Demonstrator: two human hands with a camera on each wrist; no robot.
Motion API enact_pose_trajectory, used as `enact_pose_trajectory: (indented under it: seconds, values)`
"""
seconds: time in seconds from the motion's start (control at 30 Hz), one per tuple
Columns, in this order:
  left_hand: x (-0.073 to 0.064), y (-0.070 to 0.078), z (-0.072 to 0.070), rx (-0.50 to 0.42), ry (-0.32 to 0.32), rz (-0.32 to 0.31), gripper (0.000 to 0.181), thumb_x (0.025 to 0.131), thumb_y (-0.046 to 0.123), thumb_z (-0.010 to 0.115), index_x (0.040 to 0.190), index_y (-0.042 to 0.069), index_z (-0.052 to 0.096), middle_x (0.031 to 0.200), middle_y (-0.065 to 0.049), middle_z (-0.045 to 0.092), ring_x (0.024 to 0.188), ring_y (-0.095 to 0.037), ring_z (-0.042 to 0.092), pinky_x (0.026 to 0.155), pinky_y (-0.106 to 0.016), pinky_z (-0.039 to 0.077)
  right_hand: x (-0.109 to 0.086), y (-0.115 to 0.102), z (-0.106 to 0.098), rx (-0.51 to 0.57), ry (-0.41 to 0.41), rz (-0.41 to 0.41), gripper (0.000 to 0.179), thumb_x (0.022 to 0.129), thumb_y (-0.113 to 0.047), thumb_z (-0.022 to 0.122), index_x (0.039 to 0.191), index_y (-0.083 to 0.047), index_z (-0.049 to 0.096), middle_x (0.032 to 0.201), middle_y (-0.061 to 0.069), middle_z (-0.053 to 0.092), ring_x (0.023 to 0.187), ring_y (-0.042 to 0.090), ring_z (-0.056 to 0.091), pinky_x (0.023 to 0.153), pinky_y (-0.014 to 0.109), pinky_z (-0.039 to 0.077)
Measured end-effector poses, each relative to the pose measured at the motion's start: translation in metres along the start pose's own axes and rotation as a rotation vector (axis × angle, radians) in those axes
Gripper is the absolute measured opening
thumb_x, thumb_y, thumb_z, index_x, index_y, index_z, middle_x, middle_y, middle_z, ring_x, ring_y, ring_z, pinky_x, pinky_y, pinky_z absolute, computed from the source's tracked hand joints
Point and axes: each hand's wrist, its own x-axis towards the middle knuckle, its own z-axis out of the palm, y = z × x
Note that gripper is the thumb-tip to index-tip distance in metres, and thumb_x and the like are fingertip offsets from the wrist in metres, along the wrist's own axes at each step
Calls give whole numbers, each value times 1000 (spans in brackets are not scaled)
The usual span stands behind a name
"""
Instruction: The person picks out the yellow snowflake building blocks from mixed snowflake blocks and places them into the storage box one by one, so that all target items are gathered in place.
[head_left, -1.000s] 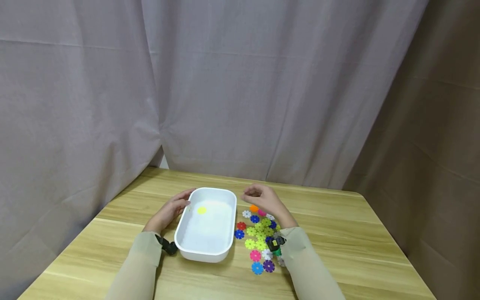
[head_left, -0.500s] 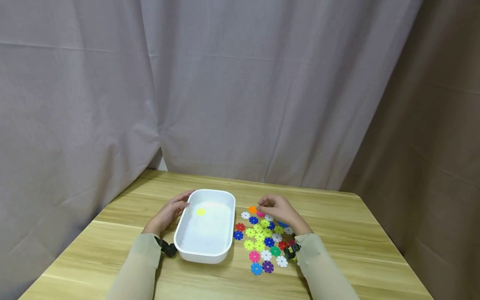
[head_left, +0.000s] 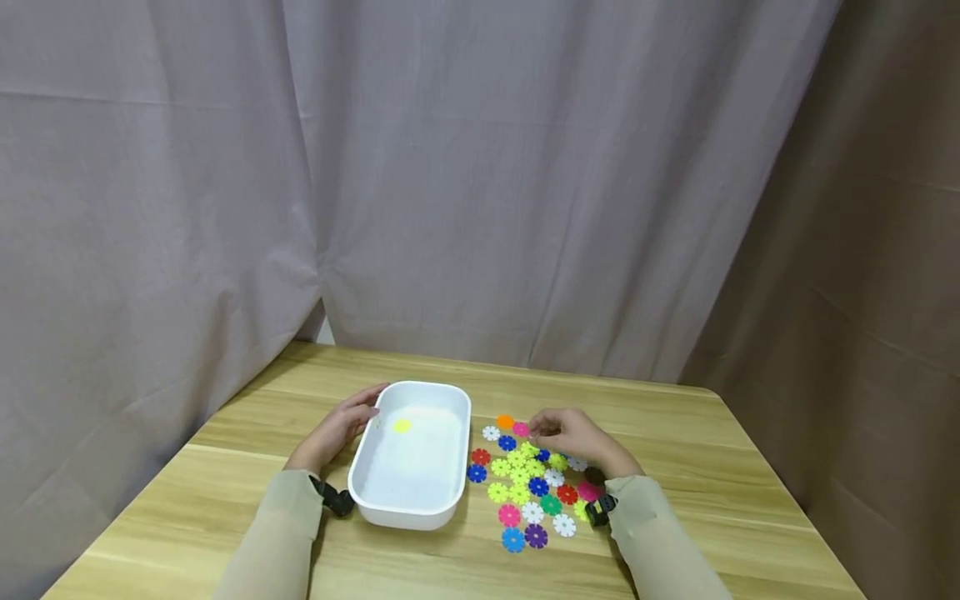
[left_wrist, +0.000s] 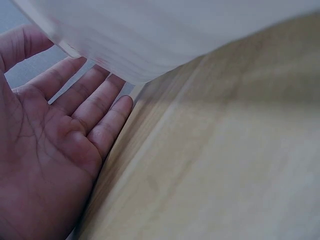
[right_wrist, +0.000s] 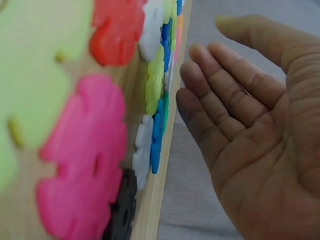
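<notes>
A white rectangular tub point(head_left: 408, 518) stands at the middle of the table with a yellow disc point(head_left: 402, 426) inside. My left hand point(head_left: 337, 429) holds its left side, thumb over the rim and fingers along the outer wall. Right of the tub lie several notched plastic snowflake discs, among them a pink disc point(right_wrist: 87, 155), a red disc point(head_left: 567, 494) and an orange disc point(head_left: 505, 422). Over the far right part of these discs hovers my right hand point(head_left: 573, 435). Its fingers are loosely bent, thumb apart from them, and the palm point(right_wrist: 250, 145) holds nothing.
The wooden table point(head_left: 675, 500) runs back to a grey curtain point(head_left: 480, 208). A darker curtain point(head_left: 862, 333) hangs along the right side. Black camera mounts sit on both wrists, the right mount point(head_left: 600, 510) close to the nearest discs.
My right hand has moved right, from beside the tub's right rim to over the far right discs, uncovering several of them. The left hand and the tub keep their places.
</notes>
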Motion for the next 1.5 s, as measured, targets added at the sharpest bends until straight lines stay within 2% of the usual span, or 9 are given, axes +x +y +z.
enact_pose_trajectory:
  seconds: [0.4,1.03,1.5]
  values:
    - [1,-2,-2,9,10,-8,59,99,13,48,157,11,35,162,-12,31,145,-31,33,108,-27,39,-1,6,1,-89,-26,-15,23,92,-22,73,112,-10,73,96,-3,69,88,14,64,78,32,55]
    - [3,-1,-1,1,11,0,60,98,12,49,157,10,36,162,-13,31,145,-33,33,106,-27,41,0,4,4,-118,-37,-26,20,90,-18,76,107,-8,73,100,3,68,90,16,63,78,35,56]
    - [3,-1,-1,5,8,0,60,98,12,49,156,10,36,161,-14,32,144,-33,34,110,-32,38,2,6,5,-131,-46,-39,17,91,-18,75,106,-11,71,99,-1,67,89,14,61,78,32,54]
